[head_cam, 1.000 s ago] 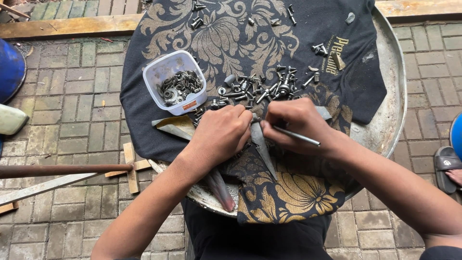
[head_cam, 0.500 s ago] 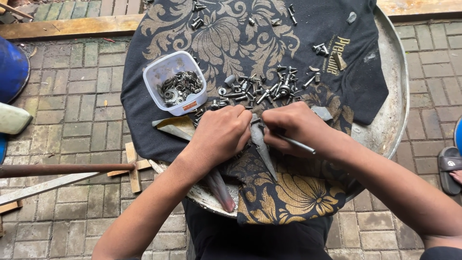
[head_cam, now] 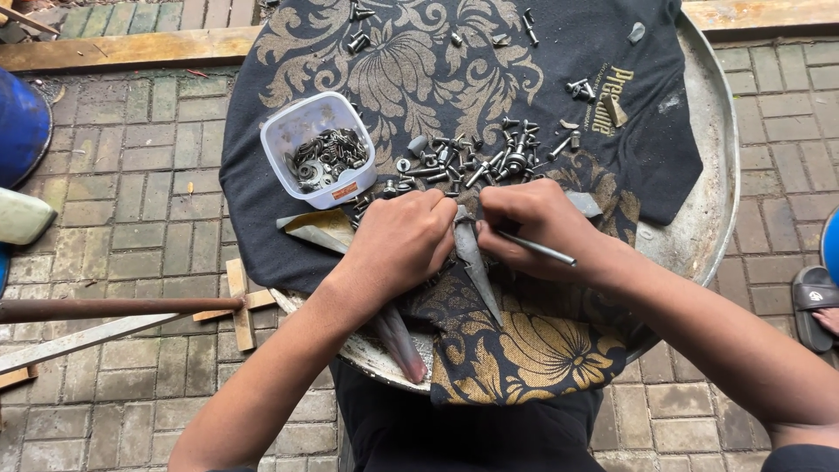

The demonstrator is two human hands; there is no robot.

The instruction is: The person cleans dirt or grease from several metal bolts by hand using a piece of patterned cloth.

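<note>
My left hand (head_cam: 404, 239) and my right hand (head_cam: 530, 225) meet over a black cloth with gold flower print (head_cam: 454, 105) spread on a round metal tray (head_cam: 710, 175). The left hand presses down on a pair of grey pointed metal blades (head_cam: 472, 262) that fan out toward me. The right hand grips a thin metal rod (head_cam: 540, 249), its tip at the joint of the blades. Just beyond both hands lies a heap of loose screws and bolts (head_cam: 476, 162).
A clear plastic tub (head_cam: 316, 149) with washers and nuts stands left of the heap. More screws (head_cam: 358, 26) are scattered at the cloth's far edge. A rusty pipe (head_cam: 114, 308), wood strips and a blue container (head_cam: 22, 122) lie on the brick paving at left; a sandalled foot (head_cam: 817, 301) at right.
Both hands have stayed over the blade joint with only small shifts. The rod in the right hand has tilted slightly.
</note>
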